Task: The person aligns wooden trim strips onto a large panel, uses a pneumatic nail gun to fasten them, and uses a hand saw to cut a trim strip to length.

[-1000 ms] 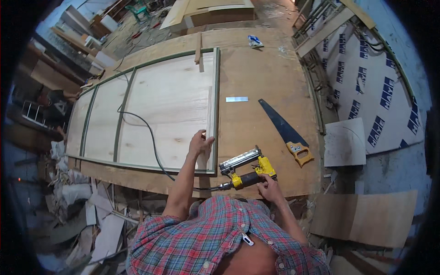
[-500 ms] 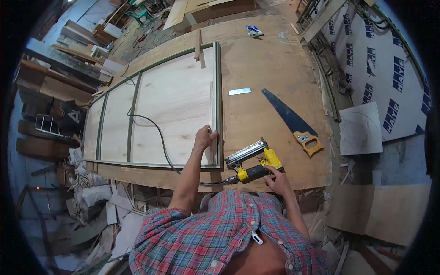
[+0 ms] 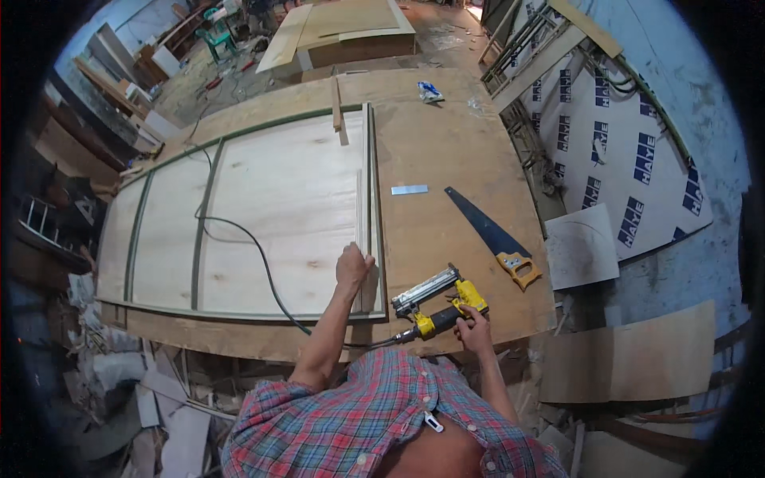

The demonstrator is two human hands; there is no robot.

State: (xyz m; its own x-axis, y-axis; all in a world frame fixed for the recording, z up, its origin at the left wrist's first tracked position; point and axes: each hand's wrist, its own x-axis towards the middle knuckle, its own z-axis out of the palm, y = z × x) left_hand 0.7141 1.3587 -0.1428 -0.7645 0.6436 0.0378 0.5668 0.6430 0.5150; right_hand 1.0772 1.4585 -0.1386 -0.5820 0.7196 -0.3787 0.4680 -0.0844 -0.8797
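Two hands at work, clock taken from my left; my left hand [image 3: 351, 268] had its fingers drawn in narrow on a pale strip [image 3: 362, 215], which ran up toward twelve o'clock along the near-right part of a green-edged panel [image 3: 275, 215]; the panel spread mostly toward nine and ten; at four lay a yellow nail gun [image 3: 475, 295], my right hand [image 3: 476, 328] touching its black grip, fingers bent; whether they closed right round it I could not tell; a black hose [image 3: 253, 239] led off the gun toward nine and looped over the panel; at one, a small metal plate [image 3: 409, 190] on the bare tabletop [image 3: 446, 135]; between two and three, a handsaw [image 3: 490, 231], orange handle toward me; at twelve, a short wooden batten [image 3: 335, 99] across the panel's far edge.
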